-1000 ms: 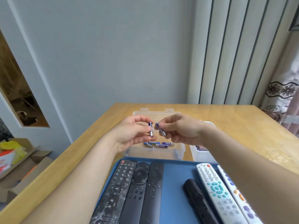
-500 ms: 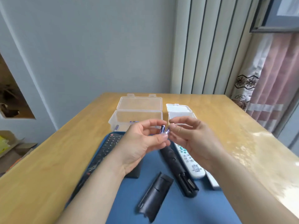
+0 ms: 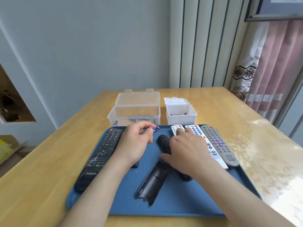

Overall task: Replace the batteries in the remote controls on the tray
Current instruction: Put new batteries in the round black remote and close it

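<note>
A wooden table carries a blue tray. At the tray's left edge lies a long black remote marked THTF, buttons up. Just right of it the left hand hovers over the tray, its fingers curled and pinching two blue batteries whose ends poke out toward the right. Another dark remote lies mostly hidden beneath this wrist. Behind the tray stands a clear box with its lid open and more batteries on its floor. In the middle of the tray lies a detached black battery cover, hollow side up, and beside it a slim black remote. The right hand lies across this remote, thumb at its left side, fingers spread and nearly straight, their tips reaching onto a white remote. It clasps nothing. A white box, lid open, stands behind. A second white remote and a grey remote lie side by side at the tray's right.
</note>
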### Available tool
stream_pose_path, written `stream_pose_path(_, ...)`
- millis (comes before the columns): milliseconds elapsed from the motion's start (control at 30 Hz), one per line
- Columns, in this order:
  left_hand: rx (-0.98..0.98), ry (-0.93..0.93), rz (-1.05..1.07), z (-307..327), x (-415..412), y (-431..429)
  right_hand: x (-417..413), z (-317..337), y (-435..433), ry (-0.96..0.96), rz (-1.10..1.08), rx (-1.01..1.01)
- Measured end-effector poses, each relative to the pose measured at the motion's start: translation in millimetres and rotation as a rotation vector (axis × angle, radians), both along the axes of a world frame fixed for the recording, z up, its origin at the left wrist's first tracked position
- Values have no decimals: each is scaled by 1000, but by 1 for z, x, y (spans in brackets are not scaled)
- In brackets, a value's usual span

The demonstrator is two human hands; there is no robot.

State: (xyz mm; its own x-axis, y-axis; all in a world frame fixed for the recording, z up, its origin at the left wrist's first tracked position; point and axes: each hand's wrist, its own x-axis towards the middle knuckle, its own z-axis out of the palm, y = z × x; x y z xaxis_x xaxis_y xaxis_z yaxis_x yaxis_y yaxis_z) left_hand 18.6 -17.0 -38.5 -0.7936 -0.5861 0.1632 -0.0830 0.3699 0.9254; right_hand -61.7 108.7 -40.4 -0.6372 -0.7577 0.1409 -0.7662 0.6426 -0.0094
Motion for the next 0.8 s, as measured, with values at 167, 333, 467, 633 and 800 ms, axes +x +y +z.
stream_pose_path(167, 26, 36, 1, 2, 3, 4, 0, -4, -13, -76, -107, -78)
stream_pose_path(333, 303, 137, -20, 3, 4, 5, -13, 1, -9, -359, -138, -541)
stream_pose_path(467, 453, 175, -56, 2, 5, 7, -27, 14, 3, -896, -128, -1103)
stream_pose_path(633, 566, 172, -154, 2, 4, 15, -29, 18, 19, -1821, -157, -1561)
stream_pose_path(800, 286, 201, -140, 9, 4, 32, -25, 26, 24, -1881, 20, -1693)
